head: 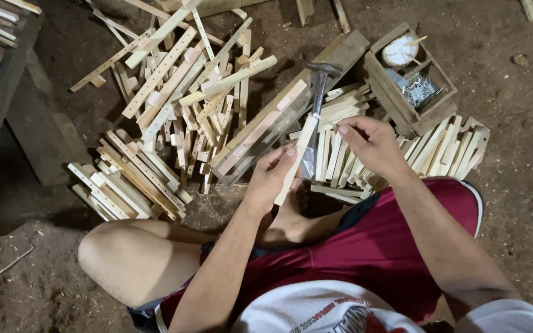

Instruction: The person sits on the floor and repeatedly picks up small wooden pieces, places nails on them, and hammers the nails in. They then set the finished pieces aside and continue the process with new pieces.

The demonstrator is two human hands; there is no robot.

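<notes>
I note the wooden box (409, 77) on the dirt floor (513, 203): its far compartment holds a white round tub (400, 52) with a small stick in it, its near compartment a heap of shiny metal fasteners (419, 90). Just beside the box, toward the person, lies a row of short pale slats (445, 148). Left of the box a hammer (319, 86) rests on a long plank (291, 108), beyond which loose slats are piled (180, 92). The left hand (271, 176) is closed on a wooden stick (297, 161), held tilted, forearm reaching forward. The right hand (371, 143) pinches narrowly near the stick's upper end, wrist bent; what it pinches I cannot tell.
</notes>
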